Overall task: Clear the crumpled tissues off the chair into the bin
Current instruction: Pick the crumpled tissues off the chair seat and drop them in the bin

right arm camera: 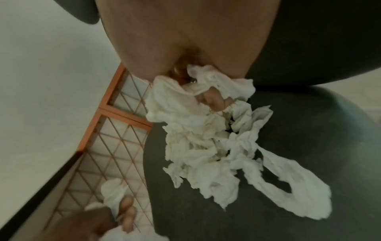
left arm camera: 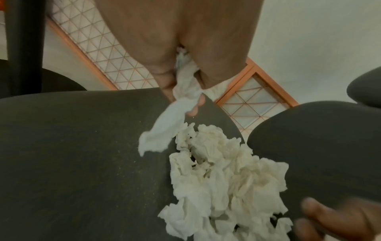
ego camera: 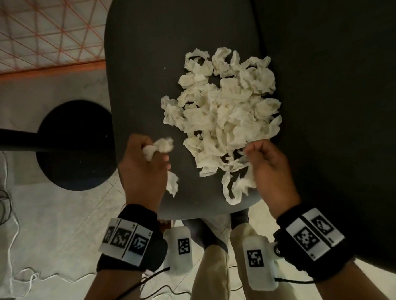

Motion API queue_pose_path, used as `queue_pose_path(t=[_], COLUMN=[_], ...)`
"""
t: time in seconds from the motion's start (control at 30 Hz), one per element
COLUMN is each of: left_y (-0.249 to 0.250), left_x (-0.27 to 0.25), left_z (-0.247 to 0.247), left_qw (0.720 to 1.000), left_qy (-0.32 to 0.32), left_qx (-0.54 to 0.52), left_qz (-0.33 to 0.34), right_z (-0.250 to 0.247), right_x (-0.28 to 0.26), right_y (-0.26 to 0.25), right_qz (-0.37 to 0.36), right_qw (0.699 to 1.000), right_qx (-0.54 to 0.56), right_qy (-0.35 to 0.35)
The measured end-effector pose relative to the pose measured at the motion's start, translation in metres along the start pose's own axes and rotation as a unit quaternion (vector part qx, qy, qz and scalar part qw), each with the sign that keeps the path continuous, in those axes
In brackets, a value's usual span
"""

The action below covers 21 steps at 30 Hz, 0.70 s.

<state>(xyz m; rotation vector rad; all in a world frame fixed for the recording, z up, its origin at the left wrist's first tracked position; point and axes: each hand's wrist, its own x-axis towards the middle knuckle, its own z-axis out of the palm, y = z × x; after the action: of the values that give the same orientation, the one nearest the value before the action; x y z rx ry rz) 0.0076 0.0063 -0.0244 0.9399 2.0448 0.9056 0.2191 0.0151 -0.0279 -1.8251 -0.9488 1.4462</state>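
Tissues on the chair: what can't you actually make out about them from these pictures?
- How much tissue the left hand grips: curled fingers hide it, head and left wrist views.
- What the right hand holds: its back covers it in the head view; tissue wraps its fingers in the right wrist view.
- The pile count: the pieces overlap.
- The bin: the dark round thing beside the chair shows no detail.
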Motion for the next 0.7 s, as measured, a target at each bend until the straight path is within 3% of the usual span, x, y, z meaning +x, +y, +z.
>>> queue_pose_path(t=[0.1, 0.2, 0.27, 0.47, 0.57, 0.7], left_y=[0.003, 0.000, -0.006, -0.016, -0.016, -0.004], left_x=[0.000, -0.006, -0.012, -0.024, -0.020, -0.013], left_z=[0.014, 0.033, 0.048, 0.083, 0.091, 0.083], left_qw=[0.994, 0.977, 0.968, 0.969, 0.974, 0.988], left_qy=[-0.064, -0.141, -0.165, -0.152, -0.104, -0.056], left_qx=[0.078, 0.132, 0.165, 0.179, 0.178, 0.096], left_qz=[0.032, 0.089, 0.093, 0.073, 0.093, 0.106], right_z=[0.008, 0.013, 0.015, 0.014, 0.010, 0.006], right_x=[0.000, -0.006, -0.011, -0.009, -0.005, -0.003], right_y=[0.020, 0.047, 0.061, 0.080, 0.079, 0.075], right_qz=[0.045, 0.025, -0.004, -0.075, -0.047, -0.006], right_qw=[0.987, 0.949, 0.927, 0.942, 0.955, 0.977], right_qx=[-0.130, -0.277, -0.337, -0.307, -0.267, -0.189], right_qy=[-0.080, -0.150, -0.162, -0.111, -0.117, -0.092])
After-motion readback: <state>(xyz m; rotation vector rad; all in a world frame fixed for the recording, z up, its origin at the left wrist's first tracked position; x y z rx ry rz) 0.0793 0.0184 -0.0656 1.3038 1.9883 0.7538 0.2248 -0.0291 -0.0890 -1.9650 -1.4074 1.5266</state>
